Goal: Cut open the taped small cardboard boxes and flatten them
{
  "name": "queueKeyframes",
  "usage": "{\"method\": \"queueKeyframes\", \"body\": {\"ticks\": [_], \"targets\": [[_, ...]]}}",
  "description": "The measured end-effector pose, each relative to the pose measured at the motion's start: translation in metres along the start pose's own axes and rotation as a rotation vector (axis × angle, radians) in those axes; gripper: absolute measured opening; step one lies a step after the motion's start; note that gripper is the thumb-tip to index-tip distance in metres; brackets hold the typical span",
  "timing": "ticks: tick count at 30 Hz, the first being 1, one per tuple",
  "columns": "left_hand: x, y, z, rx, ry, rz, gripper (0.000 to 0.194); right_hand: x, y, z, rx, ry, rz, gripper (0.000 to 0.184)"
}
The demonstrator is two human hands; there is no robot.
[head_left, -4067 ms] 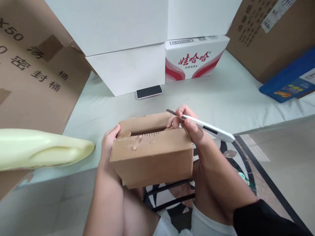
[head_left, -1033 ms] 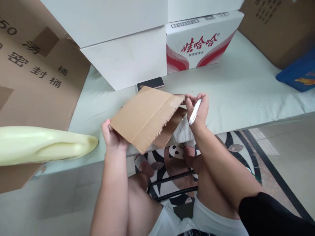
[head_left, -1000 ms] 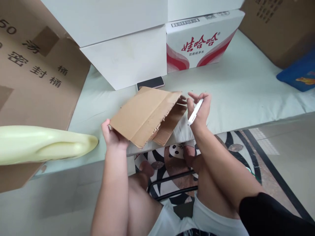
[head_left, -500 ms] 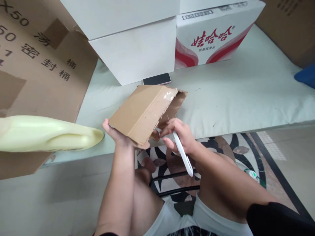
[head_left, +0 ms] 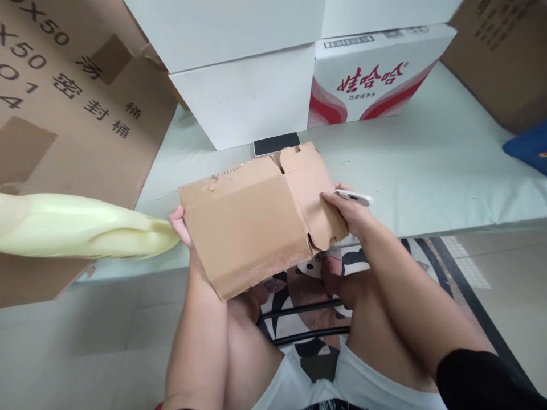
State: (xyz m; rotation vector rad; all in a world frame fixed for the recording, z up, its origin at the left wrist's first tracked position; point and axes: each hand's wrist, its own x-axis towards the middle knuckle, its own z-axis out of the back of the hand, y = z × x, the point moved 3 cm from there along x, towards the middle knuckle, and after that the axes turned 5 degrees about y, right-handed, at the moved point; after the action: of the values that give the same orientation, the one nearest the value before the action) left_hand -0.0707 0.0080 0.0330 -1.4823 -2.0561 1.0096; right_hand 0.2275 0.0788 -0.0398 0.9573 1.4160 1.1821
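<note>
A torn, flattened piece of cardboard box [head_left: 243, 222] is held between my hands over my lap, its inner or plain brown face turned up and its long edges ragged. My left hand [head_left: 182, 225] grips its left edge, with most of the fingers hidden underneath. At the right end, where a notched flap [head_left: 305, 176] folds out, my right hand [head_left: 350, 210] pinches the cardboard with the thumb on top. A slim white tool, possibly a box cutter [head_left: 355, 197], is also tucked in that right hand, pointing right.
A pale green covered bench [head_left: 410, 171] lies ahead. On it stand white cartons [head_left: 243, 97], a red-and-white water carton [head_left: 376, 85] and a dark-faced phone [head_left: 277, 144]. A large brown box [head_left: 98, 142] and a pale yellow-green inflated-looking object [head_left: 85, 225] are at left. Something blue [head_left: 527, 145] sits at right.
The cardboard has opened out from a folded, tilted shape to lie flatter. My right hand has moved up and right from its open side to grip the flap, and the white tool has swung round.
</note>
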Motion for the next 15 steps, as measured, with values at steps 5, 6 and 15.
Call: {"method": "queueKeyframes", "body": {"ticks": [5,6,15], "targets": [[0.011,0.001,0.015,0.314,0.003,0.167,0.043,-0.007,0.003,0.011,0.055,-0.083,-0.011,0.041],[0.015,0.001,0.018,0.354,-0.01,0.157,0.043,-0.008,0.006,0.014,0.051,-0.083,-0.005,0.04],[0.025,0.005,0.016,0.554,-0.058,0.163,0.035,-0.072,0.047,0.085,-0.022,-0.071,-0.14,0.038]]}}
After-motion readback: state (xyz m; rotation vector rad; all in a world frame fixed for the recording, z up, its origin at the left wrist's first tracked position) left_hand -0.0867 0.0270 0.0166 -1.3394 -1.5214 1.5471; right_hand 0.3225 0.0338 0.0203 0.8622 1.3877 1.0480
